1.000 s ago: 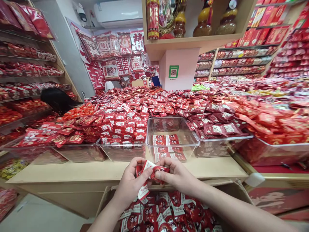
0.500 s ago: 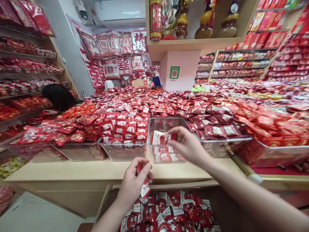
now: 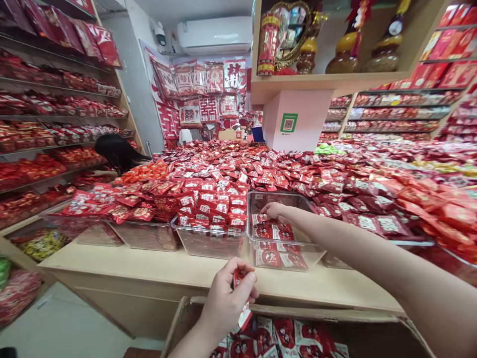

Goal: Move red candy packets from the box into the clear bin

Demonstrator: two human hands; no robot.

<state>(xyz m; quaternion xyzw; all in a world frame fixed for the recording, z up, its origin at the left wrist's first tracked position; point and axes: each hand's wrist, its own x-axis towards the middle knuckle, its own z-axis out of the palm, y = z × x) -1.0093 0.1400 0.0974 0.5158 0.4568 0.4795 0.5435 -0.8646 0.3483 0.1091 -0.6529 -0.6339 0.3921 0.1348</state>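
My left hand [image 3: 227,298] is closed on a few red-and-white sweet packets [image 3: 243,304], held above an open cardboard box [image 3: 179,318] filled with the same packets [image 3: 283,335]. My right hand [image 3: 274,211] reaches into a clear plastic bin [image 3: 313,256] on the counter. Its fingers are curled on a red packet [image 3: 259,219] that sits on the row of packets lying in the bin. The bin is only partly filled.
Neighbouring clear bins [image 3: 208,241] are heaped with red packets and stretch back over the whole display. The beige counter [image 3: 149,271] runs in front. A person with dark hair [image 3: 117,151] bends at the left shelves. A pink pillar with a QR sign [image 3: 288,123] stands behind.
My hands have parted. The right hand carried a packet forward and down into the clear bin. The left stayed over the box with its packets. The view shifted left.
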